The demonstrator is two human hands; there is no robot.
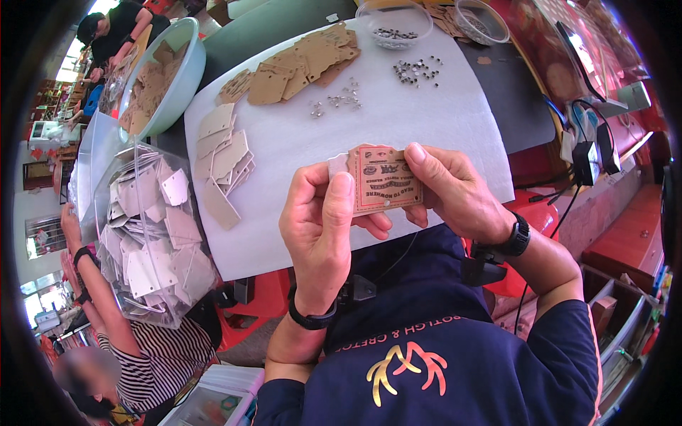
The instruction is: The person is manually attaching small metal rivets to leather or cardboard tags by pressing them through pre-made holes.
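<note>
Both my hands hold a small brown printed card [388, 183] with a red border above the near part of a white foam sheet [284, 153]. A pale grey piece [338, 166] shows behind its left edge; I cannot tell whether the two are joined. My left hand [317, 231] grips the left side, thumb in front and fingers behind. My right hand [462, 193] pinches the upper right side, thumb on the printed face. Beyond, brown cards [302, 71] lie in an overlapping pile, and pale grey cards [226, 163] lie fanned out to the left.
Small silver metal parts [418, 71] and shiny bits [334, 103] lie on the sheet. Clear tubs [425, 21] stand at the back. Leftward are a light blue basin [192, 67] of brown cards and a clear bin [167, 321] of pale cards, beside a person in stripes [160, 366].
</note>
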